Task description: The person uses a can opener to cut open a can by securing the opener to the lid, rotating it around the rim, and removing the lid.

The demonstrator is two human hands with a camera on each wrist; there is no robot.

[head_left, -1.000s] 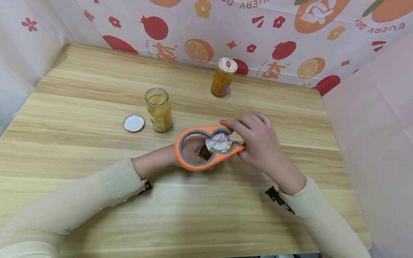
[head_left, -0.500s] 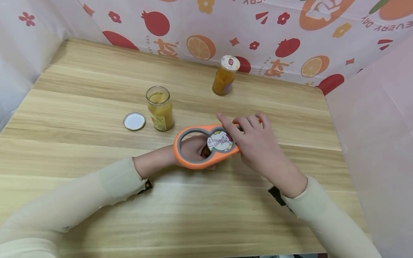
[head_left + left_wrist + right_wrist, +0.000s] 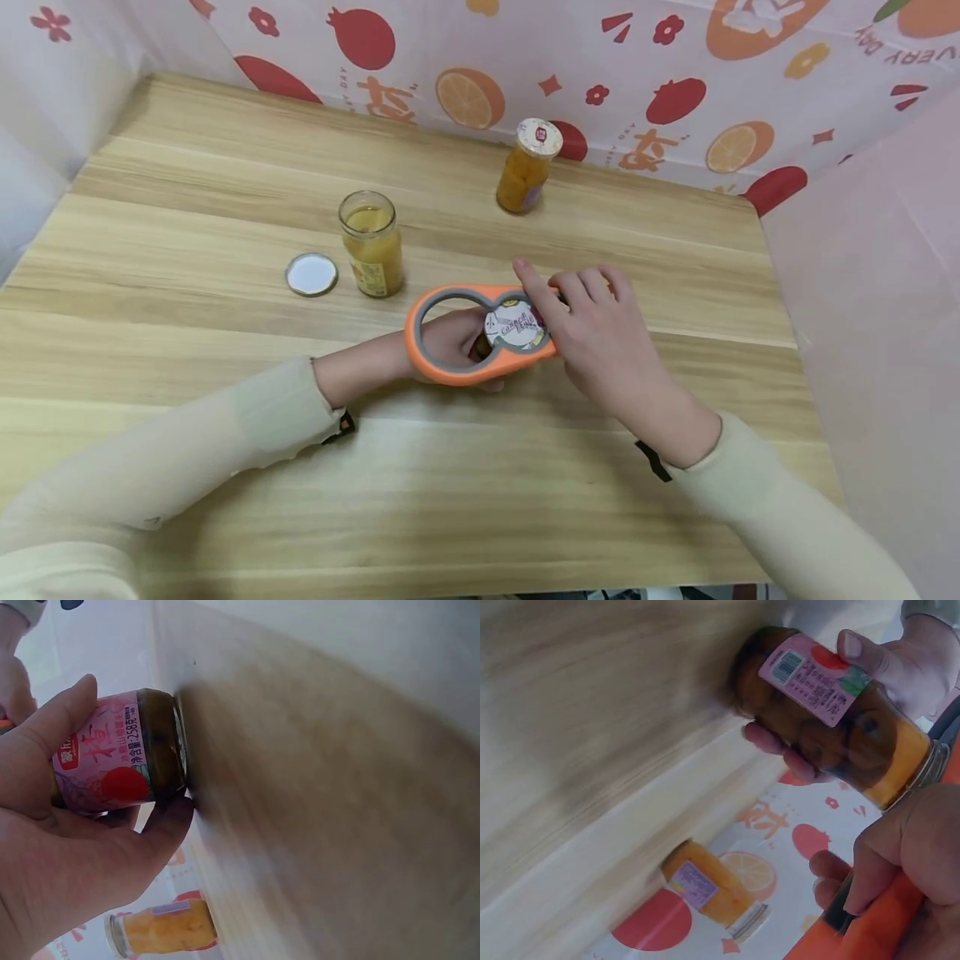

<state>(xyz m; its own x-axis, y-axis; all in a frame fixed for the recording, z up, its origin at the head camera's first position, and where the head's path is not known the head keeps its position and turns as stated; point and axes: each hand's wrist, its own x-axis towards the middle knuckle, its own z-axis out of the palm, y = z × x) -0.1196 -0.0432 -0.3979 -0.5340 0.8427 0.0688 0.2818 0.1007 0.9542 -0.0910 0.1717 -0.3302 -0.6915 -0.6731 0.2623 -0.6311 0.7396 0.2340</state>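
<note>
My left hand [image 3: 448,337] grips a glass jar [image 3: 112,754] with a pink label and dark round fruit inside. In the left wrist view its fingers and thumb wrap the jar's sides, with the base down near the wooden table. An orange jar opener [image 3: 450,377] with a grey lining sits around the jar's printed lid [image 3: 516,325], in its smaller opening; the larger opening lies over my left hand. My right hand [image 3: 600,333] clasps the opener's handles, covering them from above, its index finger stretched forward. The right wrist view shows the jar's metal rim beside the opener.
Left of the hands stands an uncovered jar [image 3: 375,258] of yellow contents, with a loose lid [image 3: 311,275] lying white side up beside it. A lidded jar of orange fruit [image 3: 523,179] stands near the back edge. A fruit-printed curtain [image 3: 600,50] hangs behind the table [image 3: 187,208].
My right hand has moved farther over the opener's handles, and the spread handles have drawn together around the lid. My left hand keeps its hold on the jar. The head view has shifted slightly.
</note>
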